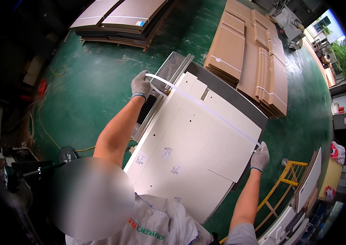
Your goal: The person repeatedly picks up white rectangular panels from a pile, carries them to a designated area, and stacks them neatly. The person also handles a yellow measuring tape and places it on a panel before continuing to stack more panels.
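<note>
A white strap [205, 107] stretches across a layer of white panels [189, 139], which have small drilled holes and a few printed labels. Its left end is gripped in my left hand [141, 85], gloved and closed, just beyond the panels' left edge beside a metal rail [173, 77]. My right hand [260, 157], also gloved, is closed around the strap's other end at the panels' right side. Beneath the panels, a dark surface [238, 96] shows along the far side. Part of the strap near the left hand loops down behind the rail.
Flat brown boards [238, 49], bound with straps, are stacked beyond the panels. Another stack of boards [128, 16] lies at the far left on the green floor. A yellow cart [289, 175] with upright panels stands at right. A yellow cable [44, 102] runs across the floor at left.
</note>
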`<state>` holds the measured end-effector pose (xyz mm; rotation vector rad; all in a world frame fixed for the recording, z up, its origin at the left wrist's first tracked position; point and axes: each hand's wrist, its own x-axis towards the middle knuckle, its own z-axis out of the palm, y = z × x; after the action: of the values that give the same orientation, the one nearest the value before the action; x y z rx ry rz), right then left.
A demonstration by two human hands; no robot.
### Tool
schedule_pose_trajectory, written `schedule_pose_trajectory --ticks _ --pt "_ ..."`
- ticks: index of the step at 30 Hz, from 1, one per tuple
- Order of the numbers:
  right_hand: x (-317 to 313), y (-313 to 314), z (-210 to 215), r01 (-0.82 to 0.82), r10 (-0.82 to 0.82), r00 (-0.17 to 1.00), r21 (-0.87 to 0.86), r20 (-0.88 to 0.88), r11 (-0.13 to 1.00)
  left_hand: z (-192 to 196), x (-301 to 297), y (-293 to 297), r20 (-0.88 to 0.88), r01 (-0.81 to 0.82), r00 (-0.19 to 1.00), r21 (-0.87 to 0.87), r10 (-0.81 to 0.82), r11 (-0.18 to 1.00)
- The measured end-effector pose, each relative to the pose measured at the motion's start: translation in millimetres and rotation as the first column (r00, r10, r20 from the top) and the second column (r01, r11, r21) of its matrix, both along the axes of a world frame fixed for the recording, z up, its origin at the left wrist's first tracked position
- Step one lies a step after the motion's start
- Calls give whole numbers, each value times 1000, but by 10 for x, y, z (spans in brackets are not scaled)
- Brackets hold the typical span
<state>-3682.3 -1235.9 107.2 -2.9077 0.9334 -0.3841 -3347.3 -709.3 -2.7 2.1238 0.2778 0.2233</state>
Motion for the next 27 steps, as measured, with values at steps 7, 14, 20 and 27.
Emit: schedule_pose_trajectory --ticks 7,14,20,27 --pt "-66 -226 -81 93 -98 994 106 46 990 -99 -440 -360 -7 355 935 48 -355 934" --pt "-513 -255 -533 284 -317 948 368 31 885 451 -2018 148 -17 343 934 326 -358 881" --pt "-638 315 -903 241 -257 966 427 -21 871 469 -2761 178 -218 494 868 486 -447 721" --pt "-549 502 -726 359 -349 932 355 -94 863 344 -2770 193 -202 481 873 510 -444 713"
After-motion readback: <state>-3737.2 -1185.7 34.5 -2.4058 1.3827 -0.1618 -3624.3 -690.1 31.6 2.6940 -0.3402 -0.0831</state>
